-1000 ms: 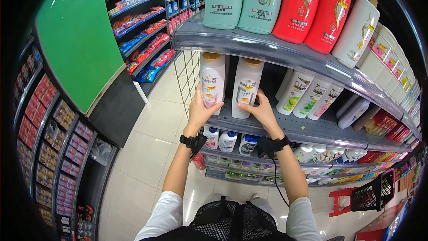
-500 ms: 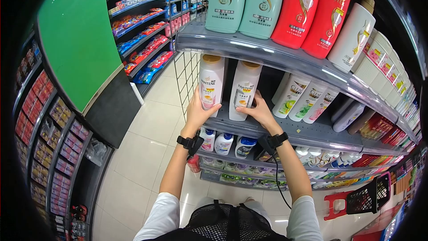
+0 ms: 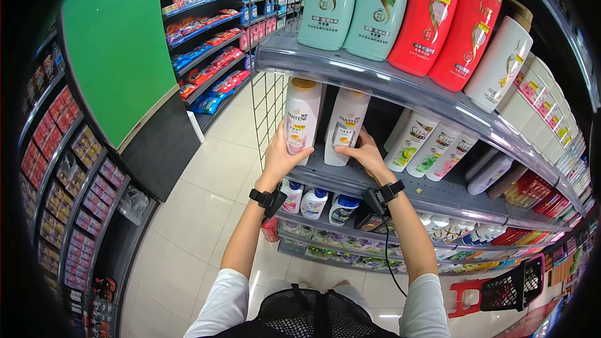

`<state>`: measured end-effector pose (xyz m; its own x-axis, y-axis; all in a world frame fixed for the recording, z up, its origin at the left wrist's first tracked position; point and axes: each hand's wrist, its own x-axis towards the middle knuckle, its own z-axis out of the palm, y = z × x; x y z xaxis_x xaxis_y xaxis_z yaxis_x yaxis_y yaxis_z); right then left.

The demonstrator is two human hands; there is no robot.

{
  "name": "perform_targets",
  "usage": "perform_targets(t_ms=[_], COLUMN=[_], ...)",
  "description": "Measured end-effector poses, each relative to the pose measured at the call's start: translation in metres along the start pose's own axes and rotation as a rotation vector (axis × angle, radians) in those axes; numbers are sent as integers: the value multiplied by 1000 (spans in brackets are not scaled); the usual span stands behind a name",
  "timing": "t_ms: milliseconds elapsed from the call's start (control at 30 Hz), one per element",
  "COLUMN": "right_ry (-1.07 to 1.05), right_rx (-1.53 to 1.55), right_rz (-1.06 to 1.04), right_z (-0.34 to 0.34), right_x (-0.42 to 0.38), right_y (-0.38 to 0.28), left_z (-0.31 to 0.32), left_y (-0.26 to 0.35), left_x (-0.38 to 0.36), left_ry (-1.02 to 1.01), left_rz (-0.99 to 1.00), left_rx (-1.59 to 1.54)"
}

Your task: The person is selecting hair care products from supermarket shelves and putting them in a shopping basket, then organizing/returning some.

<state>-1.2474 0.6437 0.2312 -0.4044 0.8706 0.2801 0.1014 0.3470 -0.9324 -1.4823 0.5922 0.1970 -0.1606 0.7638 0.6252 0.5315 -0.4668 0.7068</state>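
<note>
My left hand (image 3: 283,155) is wrapped round the lower part of a white Pantene bottle with a gold cap (image 3: 302,116), at the left end of the middle shelf. Beside it stands a second white Pantene bottle (image 3: 345,126), and my right hand (image 3: 365,155) grips its lower right side, thumb across the front. Both bottles are upright, with a narrow dark gap between them. To the right, on the same shelf, are several Clear bottles (image 3: 436,150). Both wrists wear black straps.
Above my hands juts a shelf edge (image 3: 375,75) bearing green bottles (image 3: 328,6) and red bottles (image 3: 432,19). Lower shelves hold blue-capped bottles (image 3: 314,203). A wire grid (image 3: 266,112) borders the left side. A black basket (image 3: 504,289) is on the floor at the right.
The view has shifted slightly, so the upper shelf and its bottles appear lower and further right. Both hands keep their hold on the two Pantene bottles, which lean a little more in view.
</note>
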Motion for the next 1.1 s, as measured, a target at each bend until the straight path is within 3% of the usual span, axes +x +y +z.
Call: perform_targets(t_ms=[1100], right_ry=[-111], right_rx=[0], right_rz=[42], right_z=[-3], right_x=[22], right_y=[-6], left_z=[1], left_y=[-4], left_x=[1], left_ry=[-23], left_rz=[-15], left_rx=[-11])
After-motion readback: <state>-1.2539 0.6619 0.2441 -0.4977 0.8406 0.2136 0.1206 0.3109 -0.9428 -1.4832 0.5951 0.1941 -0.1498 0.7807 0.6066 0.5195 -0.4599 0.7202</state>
